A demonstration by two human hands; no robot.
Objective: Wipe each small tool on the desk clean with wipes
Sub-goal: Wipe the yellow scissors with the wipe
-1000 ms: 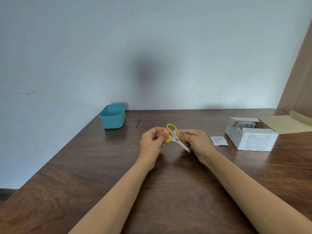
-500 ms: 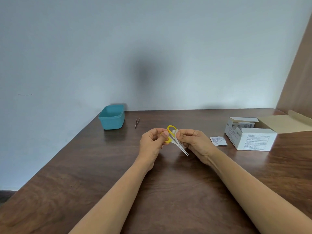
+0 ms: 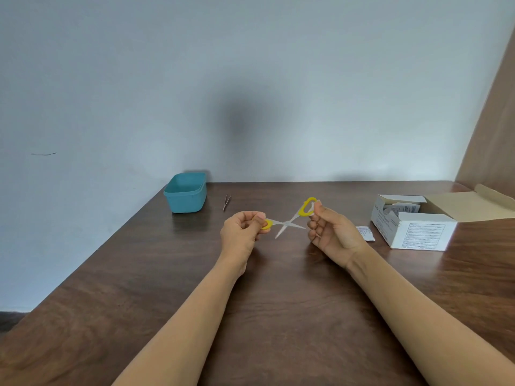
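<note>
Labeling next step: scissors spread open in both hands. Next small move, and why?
Probably the right hand releases its handle and takes the wipe packet beside the box: the scissors are spread open, blades exposed, and I see no wipe in either hand.

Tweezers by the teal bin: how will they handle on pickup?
The tweezers look thin and metallic, so probably stiff and light. They lie flat on the smooth desk, so they would likely skid under a fingertip rather than roll. Their low profile probably calls for a pinch from the sides.
</note>
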